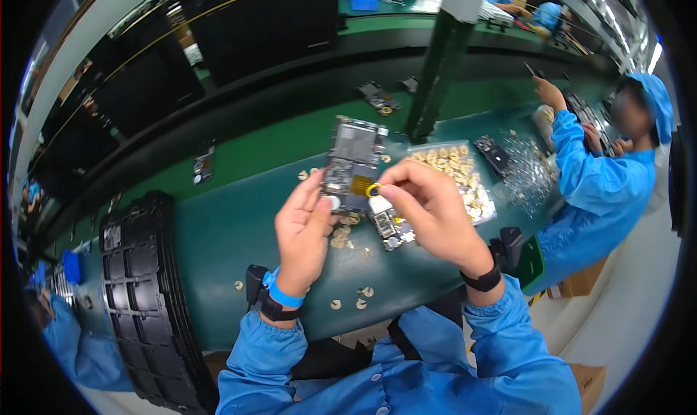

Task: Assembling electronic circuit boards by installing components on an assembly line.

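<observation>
My left hand [301, 230] grips a dark circuit board [353, 145] by its lower left edge, holding it tilted above the green bench. My right hand [432, 208] pinches a small round piece with a yellow rim [373, 190] against the lower right part of that board. Whether the piece is attached to the board I cannot tell. Beneath my right hand, a second circuit board [388, 230] with white and metal parts shows in part. Small gold-coloured discs [340, 237] lie on the bench below the held board.
A clear bag of gold-coloured round pieces [465, 170] lies beyond my right hand. Stacked black trays [141, 292] stand at the left. Notched discs [361, 304] are scattered nearer me. Further right are another board [492, 155], clear plastic bits [530, 168] and a co-worker [602, 168]. A green post [438, 77] rises behind.
</observation>
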Demonstrator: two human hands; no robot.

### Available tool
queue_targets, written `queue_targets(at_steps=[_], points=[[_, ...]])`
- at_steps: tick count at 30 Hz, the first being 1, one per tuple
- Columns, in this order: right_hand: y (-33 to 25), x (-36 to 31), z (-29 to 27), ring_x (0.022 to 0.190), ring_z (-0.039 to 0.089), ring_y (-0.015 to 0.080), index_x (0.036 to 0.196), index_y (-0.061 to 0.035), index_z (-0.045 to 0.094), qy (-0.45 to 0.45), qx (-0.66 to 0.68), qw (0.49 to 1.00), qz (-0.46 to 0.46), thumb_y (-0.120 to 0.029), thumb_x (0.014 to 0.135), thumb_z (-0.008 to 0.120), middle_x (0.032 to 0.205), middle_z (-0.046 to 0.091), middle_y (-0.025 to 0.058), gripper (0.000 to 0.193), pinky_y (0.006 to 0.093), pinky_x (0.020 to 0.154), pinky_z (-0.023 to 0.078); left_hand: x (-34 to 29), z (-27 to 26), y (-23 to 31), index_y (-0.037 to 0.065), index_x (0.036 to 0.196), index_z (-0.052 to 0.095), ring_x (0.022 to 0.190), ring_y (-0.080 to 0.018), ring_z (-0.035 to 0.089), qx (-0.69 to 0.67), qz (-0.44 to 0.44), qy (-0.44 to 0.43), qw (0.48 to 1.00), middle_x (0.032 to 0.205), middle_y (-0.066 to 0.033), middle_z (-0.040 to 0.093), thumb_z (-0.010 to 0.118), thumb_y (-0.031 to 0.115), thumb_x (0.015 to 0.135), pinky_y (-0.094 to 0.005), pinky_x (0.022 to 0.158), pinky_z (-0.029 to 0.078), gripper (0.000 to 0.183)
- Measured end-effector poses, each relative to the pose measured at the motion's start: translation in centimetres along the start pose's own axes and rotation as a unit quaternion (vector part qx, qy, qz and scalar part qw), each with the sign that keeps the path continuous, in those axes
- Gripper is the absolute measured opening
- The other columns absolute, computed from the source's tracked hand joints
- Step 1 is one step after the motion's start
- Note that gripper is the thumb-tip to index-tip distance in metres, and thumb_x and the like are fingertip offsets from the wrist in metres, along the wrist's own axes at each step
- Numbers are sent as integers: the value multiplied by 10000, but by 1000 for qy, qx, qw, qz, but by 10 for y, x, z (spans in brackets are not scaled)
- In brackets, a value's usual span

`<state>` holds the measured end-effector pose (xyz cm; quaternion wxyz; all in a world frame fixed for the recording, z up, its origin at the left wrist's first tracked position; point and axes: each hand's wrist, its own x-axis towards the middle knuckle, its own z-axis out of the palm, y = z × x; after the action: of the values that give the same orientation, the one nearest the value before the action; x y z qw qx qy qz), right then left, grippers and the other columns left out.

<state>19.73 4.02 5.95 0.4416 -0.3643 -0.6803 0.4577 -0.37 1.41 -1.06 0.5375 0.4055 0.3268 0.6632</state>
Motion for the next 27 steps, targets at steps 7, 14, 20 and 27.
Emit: queue_targets(at_steps=[7,14,20,27], points=[[-1,5,12,692,586,160,1009,33,664,-39,-129,989,-65,-33,974,673,841,594,82,76,300,620,471,0,-1,7,-90,1541,358,1311,-268,602,-111,-15,-62,992,1469,-204,560,501,35,1079,-419,1101,513,499],[-11,5,26,679,623,228,955,22,647,-40,-182,981,-60,-11,940,677,837,594,112,48,340,598,485,-5,-1,5,-85,1550,334,1323,-305,598,-117,-15,-91,989,1477,-238,545,508,37,1072,-437,1101,527,523],[-6,12,26,731,642,352,929,-12,616,-41,-287,947,-138,-49,942,657,882,606,143,57,433,607,497,-8,-3,0,-87,1555,351,1363,-292,565,-35,-9,-100,994,1526,-238,505,493,42,1087,-432,1120,517,506],[-9,14,29,736,656,373,918,-25,609,-58,-346,921,-169,-72,944,657,900,616,126,72,464,598,504,-7,-4,1,-94,1518,391,1303,-242,607,-9,24,-106,994,1470,-215,558,505,88,1099,-372,1077,533,472]])
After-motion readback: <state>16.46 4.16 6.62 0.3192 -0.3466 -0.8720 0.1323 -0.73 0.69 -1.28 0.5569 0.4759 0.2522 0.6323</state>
